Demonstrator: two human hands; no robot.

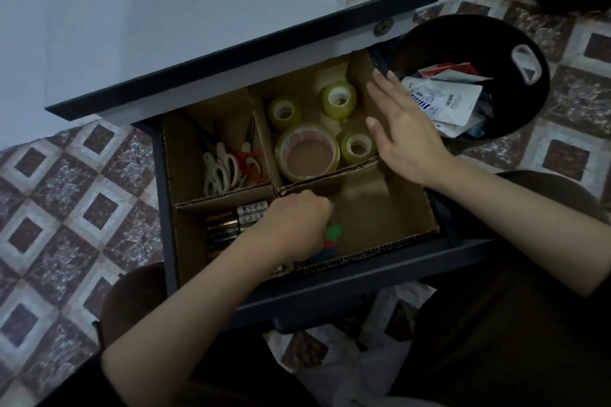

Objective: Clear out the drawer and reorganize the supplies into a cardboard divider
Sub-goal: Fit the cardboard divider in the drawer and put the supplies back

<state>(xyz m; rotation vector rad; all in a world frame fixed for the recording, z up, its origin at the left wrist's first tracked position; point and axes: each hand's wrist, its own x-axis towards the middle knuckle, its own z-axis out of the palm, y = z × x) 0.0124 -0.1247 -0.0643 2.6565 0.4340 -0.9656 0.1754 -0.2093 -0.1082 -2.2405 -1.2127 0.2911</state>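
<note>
The dark drawer is pulled open and lined with a brown cardboard divider of four compartments. The far right one holds one large tape roll and three small rolls. The far left holds white- and red-handled scissors, and the near left holds stacked batteries, too hidden to count. The right hand is flat with its fingers spread. The left hand is curled over small coloured pieces; whether it grips them cannot be told.

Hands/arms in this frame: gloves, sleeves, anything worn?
Nothing worn that shows. The left hand and right hand are bare, with no gloves, rings, watch or bracelet visible. The left forearm and right forearm are uncovered as far as they show; no sleeve cuff can be made out.
</note>
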